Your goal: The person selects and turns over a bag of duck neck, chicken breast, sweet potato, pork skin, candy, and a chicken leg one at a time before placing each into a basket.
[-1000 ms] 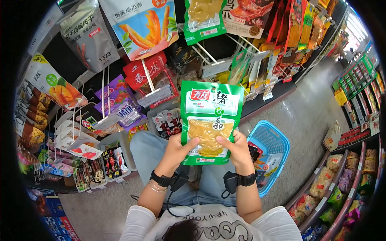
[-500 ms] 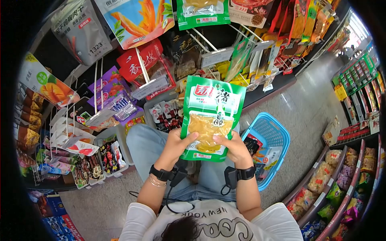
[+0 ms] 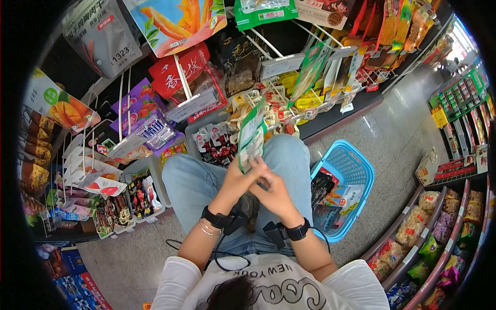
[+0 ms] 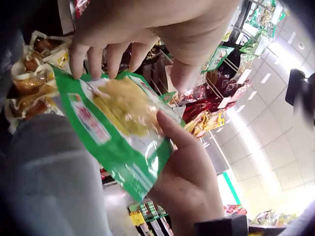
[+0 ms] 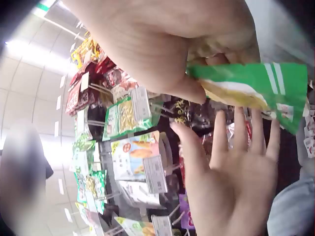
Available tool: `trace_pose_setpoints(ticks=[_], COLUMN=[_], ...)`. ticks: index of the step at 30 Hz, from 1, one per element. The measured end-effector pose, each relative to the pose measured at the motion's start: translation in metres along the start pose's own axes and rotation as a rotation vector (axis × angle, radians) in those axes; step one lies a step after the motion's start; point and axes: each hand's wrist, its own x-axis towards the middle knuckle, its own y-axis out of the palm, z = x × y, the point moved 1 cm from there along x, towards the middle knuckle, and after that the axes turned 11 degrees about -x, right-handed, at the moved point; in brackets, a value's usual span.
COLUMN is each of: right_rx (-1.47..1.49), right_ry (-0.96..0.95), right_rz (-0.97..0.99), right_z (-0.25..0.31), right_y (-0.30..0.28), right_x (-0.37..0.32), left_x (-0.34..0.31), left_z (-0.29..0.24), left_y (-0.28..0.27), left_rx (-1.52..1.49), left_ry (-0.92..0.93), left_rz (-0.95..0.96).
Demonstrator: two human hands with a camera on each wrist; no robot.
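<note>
A green-and-white snack bag (image 3: 251,135) with a window onto yellowish contents (image 4: 125,108) stands nearly edge-on above the lap in the head view. My right hand (image 4: 189,179) grips its edge, thumb lying on the face of the bag; the right wrist view shows the same hold. My left hand (image 5: 231,184) has its palm turned toward the bag, fingers straight and thumb spread. In the left wrist view, the left fingertips reach the bag's far edge. Both hands (image 3: 258,181) overlap in the head view, which hides part of the fingers.
A blue basket (image 3: 367,181) holding several snack packs stands on the floor beside the right knee. Ahead are hooks with hanging bags (image 3: 178,26) and price tags (image 3: 191,105). Low bins (image 3: 163,181) hold small packets by the left knee. Shelves (image 3: 421,261) line the right side.
The bag was held flat-on by both hands; now it is turned edge-on and to the left. The left hand has let go, and the right hand has moved left across the lap.
</note>
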Motion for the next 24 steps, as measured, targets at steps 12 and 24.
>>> trace_pose_setpoints(ticks=[12, 24], right_rx=[0.077, 0.354], right_ry=[0.091, 0.306], right_rz=[-0.132, 0.062], right_z=[0.003, -0.002], right_y=[-0.033, -0.035], right_x=[0.019, 0.012], left_x=[-0.008, -0.009], left_z=[-0.014, -0.018], left_y=[-0.033, -0.03], left_rx=[-0.183, -0.146], left_ry=[-0.038, -0.03], left_rz=[-0.182, -0.115])
